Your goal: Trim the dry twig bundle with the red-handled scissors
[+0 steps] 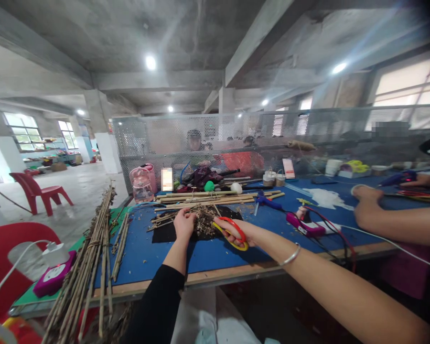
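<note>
scissors (232,234) with red and yellow handles are sitting in the right hand (251,233), whose grip is closing through the loops, with the blades pointing left towards a heap of dry twigs (204,222); the blades themselves are getting lost against the heap, so i cannot tell whether they are apart or together. the left hand (184,222) is curling down over the left side of the same heap, its grip narrowing on a clump of the twigs. the heap is lying on a black mat (164,234), which is resting on the blue surface (146,255) just in front of the person. a silver bangle (290,256) is hanging on the right wrist. just behind the mat, long bamboo sticks (208,196) are lying side by side across the surface, and a blue tool (267,200) is lying at their right end. to the right, a pink glue gun (304,226) is trailing dark cords over the edge. a pink water bottle (142,184) is standing near the far left corner. at the near left, a tied bundle of stalks (89,260) is leaning over the edge, beside a pink power strip (53,281). at the right, a co-worker's hand (364,193) is resting on the surface, well apart from the heap.
</note>
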Available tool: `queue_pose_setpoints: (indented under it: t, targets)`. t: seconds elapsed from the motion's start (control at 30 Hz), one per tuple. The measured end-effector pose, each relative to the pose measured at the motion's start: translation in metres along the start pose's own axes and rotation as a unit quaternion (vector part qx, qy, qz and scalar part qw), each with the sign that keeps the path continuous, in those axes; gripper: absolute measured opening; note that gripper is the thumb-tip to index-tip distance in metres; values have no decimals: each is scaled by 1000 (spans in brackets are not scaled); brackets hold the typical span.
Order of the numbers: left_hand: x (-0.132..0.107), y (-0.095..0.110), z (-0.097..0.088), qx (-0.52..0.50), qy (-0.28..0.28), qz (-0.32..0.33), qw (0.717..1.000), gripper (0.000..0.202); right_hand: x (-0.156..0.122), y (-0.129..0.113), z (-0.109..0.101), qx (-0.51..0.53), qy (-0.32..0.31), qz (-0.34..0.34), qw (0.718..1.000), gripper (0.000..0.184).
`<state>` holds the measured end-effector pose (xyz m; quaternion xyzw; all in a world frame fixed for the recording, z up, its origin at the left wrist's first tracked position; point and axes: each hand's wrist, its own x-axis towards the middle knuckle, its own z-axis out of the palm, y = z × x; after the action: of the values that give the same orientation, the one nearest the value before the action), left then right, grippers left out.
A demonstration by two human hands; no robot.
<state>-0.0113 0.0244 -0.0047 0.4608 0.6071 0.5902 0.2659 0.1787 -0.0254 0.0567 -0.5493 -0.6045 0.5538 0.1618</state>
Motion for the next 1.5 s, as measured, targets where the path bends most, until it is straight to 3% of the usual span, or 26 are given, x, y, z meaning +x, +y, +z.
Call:
queue_pose_setpoints:
  t: [0.13,0.23,0.27,0.33,0.53,0.73,0.8,0.87,0.93,1.0,1.1,1.17,1.27,1.33,1.37,1.43,1.5]
  targets:
    - [-1,2,-2,13,-1,20,1000,29,-4,-5,-15,-122,51,-74,989,53]
    - [-3,6,-6,57,48,45,996,28,6,-4,-21,-304,182,-131,926,42]
    - [-4,8,-7,70,62,50,994,28,13,-2,-22,-344,229,-142,899,36]
    - [-4,10,-8,82,75,55,992,28,27,4,-21,-378,274,-131,874,26]
    - [-4,7,-6,85,51,70,993,22,58,21,-17,-347,314,-103,878,7]
    - [-9,10,-2,32,7,64,997,22,51,25,-29,-282,344,-99,890,12]
    - [-12,13,-2,9,0,53,999,22,41,25,-25,-179,334,-113,919,13]
    - [-13,15,-1,-16,-15,42,999,21,28,25,-14,-8,261,-127,957,17]
    - [-12,13,-1,-32,-31,32,998,23,13,25,0,99,188,-162,964,25]
    - [-9,11,-1,-24,-23,38,999,23,2,27,9,148,154,-186,959,28]
    - [-1,9,-6,28,27,77,996,19,-3,32,6,132,178,-200,954,26]
    - [6,11,-9,50,22,82,995,18,1,35,-4,78,177,-198,961,23]
    - [17,18,-13,0,-110,-12,994,32,12,34,-16,32,127,-220,967,22]
    - [27,25,-13,-57,-214,-76,972,43,21,28,-19,0,75,-223,972,21]
    - [33,28,-13,-77,-239,-91,964,49,26,24,-19,-6,51,-225,973,20]
    - [48,33,-12,-91,-226,-95,965,58,38,16,-21,2,32,-233,972,20]
    - [67,36,-9,-44,-160,-67,984,61,53,11,-29,30,69,-231,970,21]
